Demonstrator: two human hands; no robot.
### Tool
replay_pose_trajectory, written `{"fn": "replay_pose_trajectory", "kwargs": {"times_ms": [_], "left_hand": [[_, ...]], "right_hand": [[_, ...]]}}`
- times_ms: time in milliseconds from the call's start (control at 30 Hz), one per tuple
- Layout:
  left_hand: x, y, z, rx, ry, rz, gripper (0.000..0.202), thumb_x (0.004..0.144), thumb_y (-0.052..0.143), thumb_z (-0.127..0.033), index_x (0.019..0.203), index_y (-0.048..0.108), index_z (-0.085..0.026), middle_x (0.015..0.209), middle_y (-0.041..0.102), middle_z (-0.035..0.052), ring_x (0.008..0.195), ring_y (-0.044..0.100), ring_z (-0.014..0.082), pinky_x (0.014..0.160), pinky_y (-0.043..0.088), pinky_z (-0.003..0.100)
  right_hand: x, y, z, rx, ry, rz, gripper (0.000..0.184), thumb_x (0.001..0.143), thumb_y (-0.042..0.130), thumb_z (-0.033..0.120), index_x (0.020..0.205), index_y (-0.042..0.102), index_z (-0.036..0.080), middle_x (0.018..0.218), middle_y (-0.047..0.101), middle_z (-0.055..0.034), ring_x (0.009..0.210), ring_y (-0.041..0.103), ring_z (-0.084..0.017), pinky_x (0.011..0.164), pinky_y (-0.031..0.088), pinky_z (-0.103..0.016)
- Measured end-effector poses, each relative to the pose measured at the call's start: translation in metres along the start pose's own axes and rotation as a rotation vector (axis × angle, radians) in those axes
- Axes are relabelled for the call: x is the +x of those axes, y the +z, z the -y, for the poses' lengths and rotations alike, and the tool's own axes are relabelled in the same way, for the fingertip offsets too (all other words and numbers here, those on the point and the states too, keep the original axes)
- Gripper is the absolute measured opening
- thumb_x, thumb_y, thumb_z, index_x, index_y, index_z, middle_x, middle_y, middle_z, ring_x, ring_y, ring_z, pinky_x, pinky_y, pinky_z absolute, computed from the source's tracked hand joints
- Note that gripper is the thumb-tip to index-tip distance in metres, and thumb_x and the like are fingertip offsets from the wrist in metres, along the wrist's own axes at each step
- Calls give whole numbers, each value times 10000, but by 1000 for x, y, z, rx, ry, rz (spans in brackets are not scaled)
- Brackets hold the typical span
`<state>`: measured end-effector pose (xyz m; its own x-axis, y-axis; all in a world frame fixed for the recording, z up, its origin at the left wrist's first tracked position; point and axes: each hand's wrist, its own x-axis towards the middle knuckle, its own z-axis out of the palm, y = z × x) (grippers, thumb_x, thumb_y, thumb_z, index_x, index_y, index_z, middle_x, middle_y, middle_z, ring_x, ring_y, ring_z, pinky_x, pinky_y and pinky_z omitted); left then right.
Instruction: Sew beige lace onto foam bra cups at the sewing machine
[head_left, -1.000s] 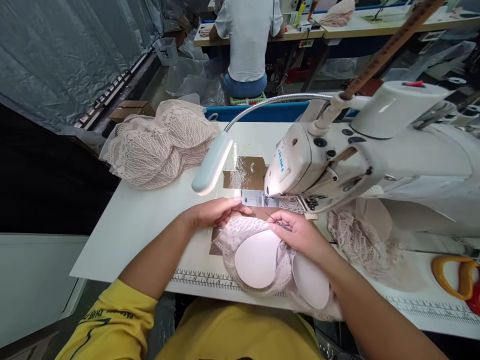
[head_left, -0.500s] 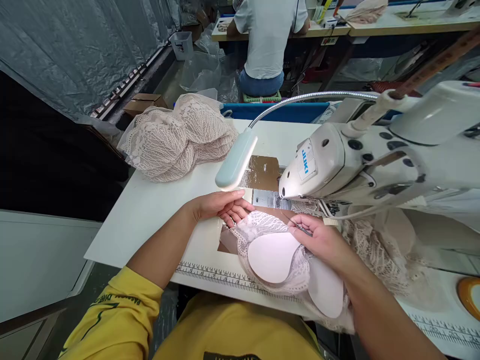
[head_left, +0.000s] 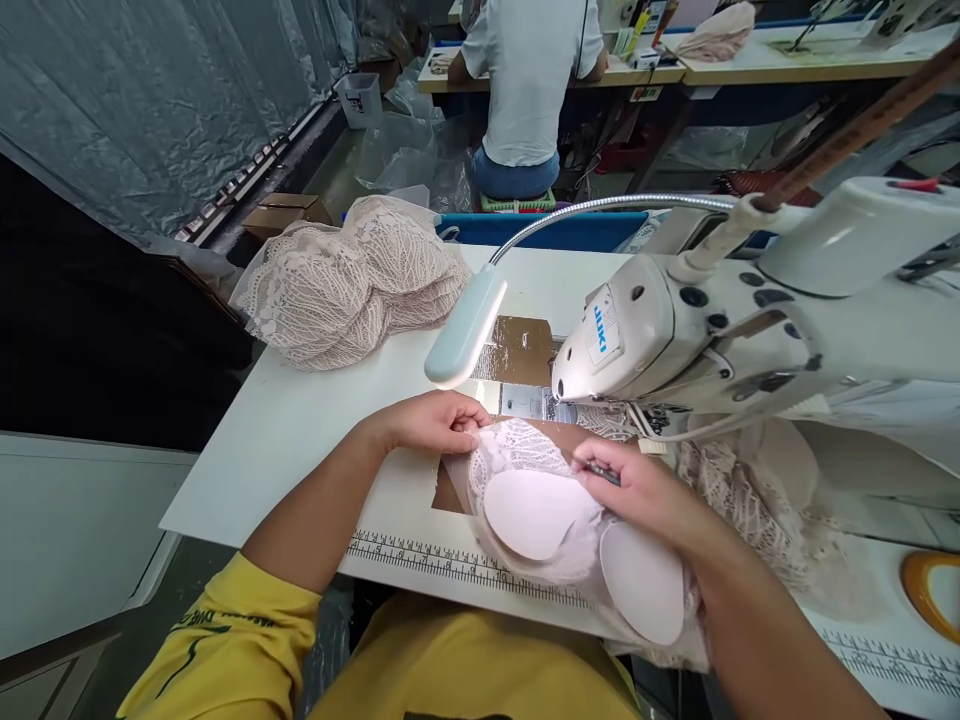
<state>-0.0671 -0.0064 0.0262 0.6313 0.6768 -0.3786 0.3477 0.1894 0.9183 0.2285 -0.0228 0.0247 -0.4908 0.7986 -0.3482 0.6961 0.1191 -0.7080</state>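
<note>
A pale lace bra (head_left: pixel 536 440) with smooth white cup pads (head_left: pixel 529 512) lies inside up at the table's front edge, its lower part hanging towards my lap. My left hand (head_left: pixel 442 422) is closed, thumb and fingers pinching the bra's upper left lace edge. At the bra's right edge, my right hand (head_left: pixel 634 485) is closed around a slim dark metal tool (head_left: pixel 602 473); its exact kind is mostly hidden by the fingers. Those right fingertips also touch the lace. Just beyond the bra is the sewing machine's metal needle plate (head_left: pixel 525 402).
The white sewing machine (head_left: pixel 660 320) fills the right side. A lamp (head_left: pixel 466 325) on a bent metal neck hangs over the table. Stacked lace bras (head_left: pixel 352 280) sit back left, more lace (head_left: pixel 739 480) lies right, near an orange tape roll (head_left: pixel 930 595). Another person (head_left: pixel 525 90) sits ahead.
My left hand has gone from spread fingers to a pinch on the lace edge. My right fingers have curled further around the metal tool. The bra has shifted slightly.
</note>
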Motion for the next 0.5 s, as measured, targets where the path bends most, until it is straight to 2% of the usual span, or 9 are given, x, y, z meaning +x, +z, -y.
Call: {"fn": "replay_pose_trajectory", "kwargs": {"times_ms": [100,167,233,300,400,467,500], "left_hand": [[0,0,-1,-51,26,-72,236,797,642,-293,969,630,-132,825,590,25,706,520,108,625,412,217],[1,1,-2,-70,34,-78,242,811,636,-324,961,635,-135,857,608,45,737,540,123,657,429,232],[3,4,-3,-89,29,-77,244,819,631,-352,932,643,-136,817,601,37,709,529,117,645,420,228],[6,8,-5,-121,25,-81,245,819,632,-368,883,646,-132,760,577,19,671,504,104,620,399,214],[11,16,-9,-186,36,-83,249,806,651,-368,839,642,-121,720,550,4,643,473,91,588,372,195],[14,20,-10,-235,42,-59,257,799,662,-370,829,631,-117,706,544,0,628,466,87,572,361,187],[16,21,-11,-258,43,-44,263,796,667,-373,826,626,-115,703,546,-1,624,466,85,569,359,184]], "right_hand": [[-3,-1,4,26,-203,290,84,812,523,223,809,607,209,790,641,4,719,567,-158,636,394,-260],[-3,0,5,47,-268,350,95,838,548,266,794,600,200,763,630,4,705,559,-151,632,392,-257],[-2,2,4,65,-246,240,204,864,550,351,736,563,194,709,599,4,669,536,-144,621,388,-260],[2,7,0,105,-207,52,282,865,550,406,682,510,195,719,583,-6,666,523,-142,619,392,-264],[7,14,-1,211,-228,-157,252,831,588,415,725,516,199,1009,609,-56,809,567,-155,682,430,-267],[10,17,4,267,-245,-194,196,813,612,396,889,576,219,1227,556,-63,958,579,-171,764,447,-274],[11,18,7,279,-229,-193,223,813,614,386,976,586,237,1251,554,-53,994,579,-175,791,449,-278]]}}
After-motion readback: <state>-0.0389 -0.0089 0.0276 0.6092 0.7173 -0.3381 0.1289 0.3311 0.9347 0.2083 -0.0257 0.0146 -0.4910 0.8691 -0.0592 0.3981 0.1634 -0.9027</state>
